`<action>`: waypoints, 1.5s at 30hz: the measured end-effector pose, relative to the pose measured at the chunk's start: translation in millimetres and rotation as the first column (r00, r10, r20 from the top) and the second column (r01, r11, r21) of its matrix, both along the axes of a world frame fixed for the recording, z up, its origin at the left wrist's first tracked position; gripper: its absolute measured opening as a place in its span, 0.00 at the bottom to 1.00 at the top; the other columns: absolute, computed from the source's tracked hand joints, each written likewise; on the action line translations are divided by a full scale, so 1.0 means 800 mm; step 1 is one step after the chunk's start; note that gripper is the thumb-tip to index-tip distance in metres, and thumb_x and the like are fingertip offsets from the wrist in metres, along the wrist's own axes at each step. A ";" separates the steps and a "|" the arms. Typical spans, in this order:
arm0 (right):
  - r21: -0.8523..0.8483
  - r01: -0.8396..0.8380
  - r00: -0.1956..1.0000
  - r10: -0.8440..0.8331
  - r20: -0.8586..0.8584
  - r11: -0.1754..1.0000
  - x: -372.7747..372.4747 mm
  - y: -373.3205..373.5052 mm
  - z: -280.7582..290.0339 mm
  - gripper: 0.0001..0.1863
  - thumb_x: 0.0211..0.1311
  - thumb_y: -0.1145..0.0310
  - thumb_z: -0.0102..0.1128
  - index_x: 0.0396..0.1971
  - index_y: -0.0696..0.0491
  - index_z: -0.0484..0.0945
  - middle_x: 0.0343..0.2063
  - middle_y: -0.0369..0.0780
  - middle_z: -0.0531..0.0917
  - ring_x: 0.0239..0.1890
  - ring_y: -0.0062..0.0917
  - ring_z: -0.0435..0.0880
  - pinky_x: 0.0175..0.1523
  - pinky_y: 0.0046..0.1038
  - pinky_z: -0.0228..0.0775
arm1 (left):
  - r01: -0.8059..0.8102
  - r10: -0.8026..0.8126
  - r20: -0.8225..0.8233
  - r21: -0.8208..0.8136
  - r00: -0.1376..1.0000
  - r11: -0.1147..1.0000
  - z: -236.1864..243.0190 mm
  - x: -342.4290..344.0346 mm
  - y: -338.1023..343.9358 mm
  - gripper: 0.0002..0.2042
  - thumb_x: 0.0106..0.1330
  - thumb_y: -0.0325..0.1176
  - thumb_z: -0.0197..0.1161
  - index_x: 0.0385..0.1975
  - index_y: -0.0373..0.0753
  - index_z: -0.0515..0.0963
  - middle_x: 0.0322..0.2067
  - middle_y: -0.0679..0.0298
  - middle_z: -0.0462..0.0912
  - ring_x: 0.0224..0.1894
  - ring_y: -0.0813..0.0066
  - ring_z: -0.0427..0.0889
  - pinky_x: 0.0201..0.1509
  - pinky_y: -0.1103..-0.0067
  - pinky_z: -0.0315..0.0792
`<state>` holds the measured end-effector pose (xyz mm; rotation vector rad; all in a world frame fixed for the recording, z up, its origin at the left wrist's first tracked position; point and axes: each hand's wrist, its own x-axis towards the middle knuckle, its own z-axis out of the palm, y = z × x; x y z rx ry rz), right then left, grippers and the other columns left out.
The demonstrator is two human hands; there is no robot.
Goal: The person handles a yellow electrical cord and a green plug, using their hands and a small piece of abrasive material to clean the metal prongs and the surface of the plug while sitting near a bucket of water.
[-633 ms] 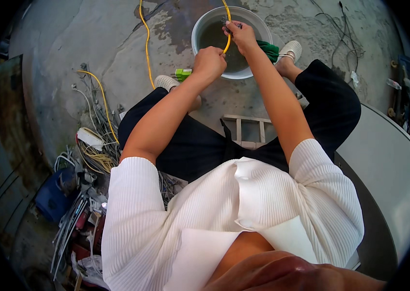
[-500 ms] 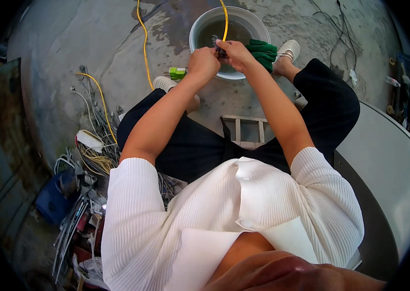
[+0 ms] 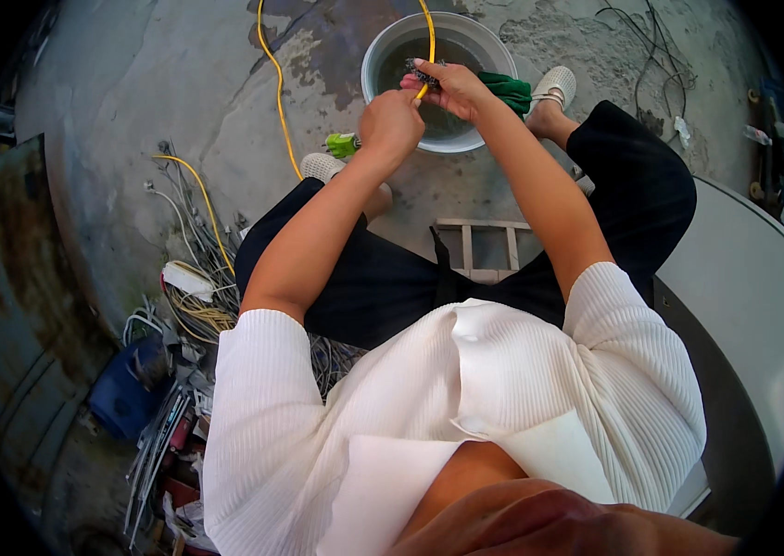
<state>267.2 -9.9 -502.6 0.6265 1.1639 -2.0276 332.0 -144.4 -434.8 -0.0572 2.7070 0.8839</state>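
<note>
Over a white bucket (image 3: pixel 370 79) of murky water, both my hands work on a yellow cable (image 3: pixel 432 39). My left hand (image 3: pixel 391 122) is closed around the cable at the near side of the bucket. My right hand (image 3: pixel 459 91) presses a dark, shiny steel wool scrubber (image 3: pixel 423 71) against the cable, its thumb on top and fingers beneath. A short stretch of cable shows between the two hands. Green gloves (image 3: pixel 505 90) hang over the bucket's right rim. A bright green plug (image 3: pixel 341 145) is just left of my left hand; whether it joins this cable is hidden.
Another run of yellow cord (image 3: pixel 279 83) crosses the concrete floor at left. A tangle of grey cables (image 3: pixel 202 218), a white block (image 3: pixel 188 280) and a blue container (image 3: pixel 131 387) lie at my left. A slatted wooden frame (image 3: pixel 483 224) is between my legs; a pale curved panel (image 3: pixel 735 269) is at right.
My right hand and the scrubber have shifted slightly along the cable, away from my left hand, and cable now shows between them. The green plug has tilted. The whole view has shifted a little.
</note>
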 end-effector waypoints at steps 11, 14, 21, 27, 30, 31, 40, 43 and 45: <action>0.160 0.362 0.929 -0.342 -0.137 0.918 -0.100 0.043 -0.050 0.20 0.64 0.60 0.52 0.43 0.65 0.72 0.38 0.47 0.80 0.38 0.30 0.81 0.42 0.24 0.79 | -0.052 -0.003 0.147 0.369 0.989 0.928 0.011 0.012 0.037 0.11 0.64 0.35 0.51 0.34 0.37 0.78 0.22 0.64 0.79 0.26 0.74 0.78 0.31 0.77 0.70; -0.137 0.274 0.951 -0.289 -0.109 0.952 -0.070 0.020 -0.048 0.19 0.64 0.61 0.53 0.40 0.65 0.70 0.38 0.47 0.78 0.38 0.33 0.81 0.43 0.30 0.80 | -0.222 0.074 0.312 0.470 0.947 0.854 0.002 0.017 0.021 0.11 0.66 0.38 0.50 0.35 0.39 0.78 0.23 0.68 0.77 0.26 0.79 0.74 0.28 0.80 0.67; 0.034 -0.002 0.994 -0.002 0.108 0.999 0.006 0.022 -0.110 0.19 0.60 0.65 0.58 0.45 0.60 0.67 0.38 0.42 0.76 0.39 0.28 0.79 0.45 0.27 0.78 | -0.596 0.219 0.591 0.575 0.777 0.561 0.004 -0.007 0.008 0.13 0.63 0.47 0.58 0.40 0.46 0.73 0.27 0.75 0.72 0.28 0.87 0.68 0.29 0.86 0.64; 0.758 -0.033 0.911 0.332 -0.246 0.652 -0.037 0.016 -0.153 0.16 0.48 0.70 0.67 0.38 0.58 0.75 0.39 0.44 0.77 0.40 0.37 0.79 0.44 0.30 0.76 | -0.734 0.351 0.648 0.550 0.676 0.398 -0.001 -0.002 -0.001 0.10 0.62 0.42 0.60 0.38 0.46 0.74 0.28 0.75 0.73 0.29 0.87 0.70 0.31 0.86 0.67; 0.936 0.319 0.930 0.141 -0.340 0.150 -0.017 -0.010 -0.172 0.19 0.47 0.65 0.67 0.38 0.58 0.76 0.41 0.47 0.77 0.42 0.39 0.78 0.51 0.31 0.69 | -0.804 0.379 0.710 0.519 0.594 0.288 0.002 -0.002 -0.010 0.10 0.63 0.42 0.60 0.38 0.45 0.75 0.29 0.75 0.74 0.30 0.86 0.72 0.33 0.85 0.69; 0.971 0.210 0.896 0.375 -0.238 0.114 -0.007 -0.020 -0.177 0.17 0.49 0.66 0.64 0.38 0.57 0.77 0.42 0.47 0.77 0.44 0.39 0.77 0.51 0.33 0.70 | -0.822 0.382 0.728 0.514 0.569 0.246 0.004 -0.002 -0.009 0.10 0.63 0.41 0.60 0.38 0.44 0.75 0.29 0.75 0.74 0.30 0.86 0.72 0.33 0.84 0.69; 0.866 -0.469 0.391 0.838 0.379 -0.173 -0.018 0.012 -0.180 0.16 0.57 0.65 0.53 0.43 0.56 0.78 0.45 0.45 0.79 0.48 0.34 0.79 0.48 0.35 0.73 | -0.886 0.153 0.874 0.460 0.462 0.049 0.001 -0.020 0.000 0.12 0.67 0.39 0.54 0.42 0.39 0.73 0.29 0.70 0.74 0.28 0.86 0.73 0.28 0.86 0.70; 0.635 -0.657 0.687 0.669 0.284 0.406 -0.017 0.022 -0.134 0.14 0.59 0.62 0.55 0.39 0.56 0.78 0.41 0.42 0.80 0.44 0.29 0.81 0.45 0.31 0.75 | -0.886 0.124 0.879 0.463 0.461 0.014 -0.011 -0.021 -0.004 0.11 0.68 0.39 0.52 0.40 0.39 0.72 0.27 0.71 0.71 0.25 0.87 0.70 0.25 0.88 0.67; 0.353 -0.275 0.960 0.276 0.048 0.895 -0.006 0.030 -0.102 0.14 0.60 0.59 0.56 0.38 0.54 0.77 0.38 0.39 0.80 0.40 0.26 0.81 0.45 0.29 0.75 | -0.884 0.123 0.877 0.468 0.465 0.005 -0.014 -0.024 -0.003 0.10 0.68 0.39 0.51 0.39 0.39 0.71 0.26 0.71 0.69 0.24 0.87 0.68 0.23 0.88 0.64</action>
